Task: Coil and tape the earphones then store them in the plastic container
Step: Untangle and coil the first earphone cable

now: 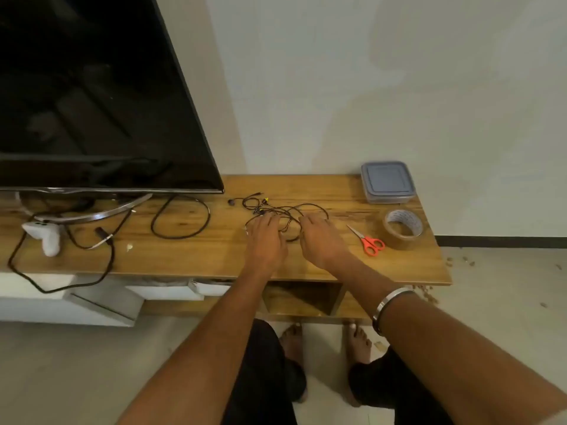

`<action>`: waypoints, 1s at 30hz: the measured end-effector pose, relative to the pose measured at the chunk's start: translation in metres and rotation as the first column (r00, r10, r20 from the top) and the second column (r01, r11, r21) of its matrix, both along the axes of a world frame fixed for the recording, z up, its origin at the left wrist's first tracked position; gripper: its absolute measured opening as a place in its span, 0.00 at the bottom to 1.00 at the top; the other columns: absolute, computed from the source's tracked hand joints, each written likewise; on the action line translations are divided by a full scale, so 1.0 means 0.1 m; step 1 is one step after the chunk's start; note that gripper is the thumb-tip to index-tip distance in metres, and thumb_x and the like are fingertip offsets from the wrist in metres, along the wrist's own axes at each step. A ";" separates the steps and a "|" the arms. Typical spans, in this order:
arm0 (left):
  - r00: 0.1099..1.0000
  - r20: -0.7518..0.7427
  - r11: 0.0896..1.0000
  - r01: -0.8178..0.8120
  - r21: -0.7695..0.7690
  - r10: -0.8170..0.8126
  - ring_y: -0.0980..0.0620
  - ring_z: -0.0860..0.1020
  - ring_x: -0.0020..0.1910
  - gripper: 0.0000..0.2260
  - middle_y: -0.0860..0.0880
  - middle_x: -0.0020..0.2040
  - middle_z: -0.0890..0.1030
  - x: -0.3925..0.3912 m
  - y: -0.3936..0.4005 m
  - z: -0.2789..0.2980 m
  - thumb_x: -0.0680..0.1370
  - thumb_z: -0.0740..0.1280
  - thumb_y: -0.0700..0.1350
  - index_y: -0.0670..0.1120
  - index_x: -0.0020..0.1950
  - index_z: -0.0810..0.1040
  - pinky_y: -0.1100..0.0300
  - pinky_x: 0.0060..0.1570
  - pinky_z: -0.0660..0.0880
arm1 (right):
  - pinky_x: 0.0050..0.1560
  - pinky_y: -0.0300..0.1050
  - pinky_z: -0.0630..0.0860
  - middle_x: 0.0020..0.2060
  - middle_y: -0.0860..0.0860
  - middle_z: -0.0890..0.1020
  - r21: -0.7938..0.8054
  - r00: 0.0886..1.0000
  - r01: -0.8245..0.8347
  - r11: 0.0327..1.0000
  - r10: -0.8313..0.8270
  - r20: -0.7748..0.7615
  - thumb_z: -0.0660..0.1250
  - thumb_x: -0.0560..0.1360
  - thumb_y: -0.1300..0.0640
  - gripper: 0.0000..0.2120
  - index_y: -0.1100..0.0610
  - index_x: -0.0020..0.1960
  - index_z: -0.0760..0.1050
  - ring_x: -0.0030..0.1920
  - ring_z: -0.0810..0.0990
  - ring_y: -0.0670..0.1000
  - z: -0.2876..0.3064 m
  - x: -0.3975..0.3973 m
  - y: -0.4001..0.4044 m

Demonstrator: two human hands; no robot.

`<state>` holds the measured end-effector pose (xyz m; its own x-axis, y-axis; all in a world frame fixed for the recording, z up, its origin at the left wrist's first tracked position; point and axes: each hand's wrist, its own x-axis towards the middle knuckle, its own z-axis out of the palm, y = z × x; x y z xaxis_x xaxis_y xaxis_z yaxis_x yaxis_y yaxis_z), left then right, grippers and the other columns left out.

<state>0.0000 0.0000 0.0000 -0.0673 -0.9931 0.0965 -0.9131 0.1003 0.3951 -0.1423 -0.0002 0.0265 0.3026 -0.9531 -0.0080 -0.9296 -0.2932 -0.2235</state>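
Black earphones (287, 210) lie in a loose tangle on the wooden TV stand (214, 259), with one earbud (231, 202) off to the left. My left hand (266, 237) lies palm down on the left part of the tangle, fingers stretched forward. My right hand (319, 240) lies on its right part in the same way. Whether any finger hooks a wire is hidden. A closed plastic container (387, 182) with a grey lid stands at the back right. A roll of brown tape (403, 229) and red-handled scissors (368, 241) lie right of my hands.
A large dark TV (92, 93) fills the left side on a curved metal foot (101, 213). A thick black cable loop (181, 217), a white game controller (46, 236) and other cables lie left of my hands. The stand's right edge is just beyond the tape.
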 end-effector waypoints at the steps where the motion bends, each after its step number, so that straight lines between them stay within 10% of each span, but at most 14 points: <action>1: 1.000 -0.007 1.000 -0.009 0.012 0.009 0.46 0.64 0.73 0.21 0.45 0.73 0.69 0.02 0.00 -0.06 0.80 0.60 0.41 0.43 0.73 0.67 0.50 0.73 0.61 | 0.65 0.53 0.67 0.62 0.55 0.73 0.018 1.000 0.003 1.000 -0.003 0.003 0.57 0.77 0.58 0.16 0.58 0.65 0.67 0.64 0.71 0.56 -0.06 0.04 0.00; 23: 0.947 -0.308 0.987 -0.127 -0.093 0.093 0.50 0.74 0.57 0.14 0.47 0.57 0.76 0.30 -0.12 -0.63 0.75 0.61 0.32 0.41 0.59 0.77 0.57 0.59 0.73 | 0.53 0.51 0.71 0.55 0.56 0.76 -0.034 0.991 0.081 0.996 -0.076 0.110 0.60 0.77 0.56 0.10 0.58 0.56 0.72 0.55 0.75 0.58 -0.74 0.58 -0.58; 30: 0.787 -0.573 0.944 -0.323 -0.070 0.227 0.55 0.74 0.57 0.13 0.48 0.58 0.76 0.05 0.11 -0.55 0.77 0.62 0.32 0.42 0.59 0.77 0.68 0.57 0.71 | 0.45 0.49 0.76 0.48 0.56 0.81 -0.009 0.926 0.159 0.987 -0.146 0.348 0.63 0.76 0.59 0.06 0.58 0.51 0.76 0.48 0.79 0.57 -0.69 0.43 -0.56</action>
<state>0.0051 0.0105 -0.0546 0.3189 -0.9293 0.1865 -0.5435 -0.0180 0.8392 -0.0995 -0.0557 -0.0427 0.1315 -0.9856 0.1062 -0.8312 -0.1680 -0.5300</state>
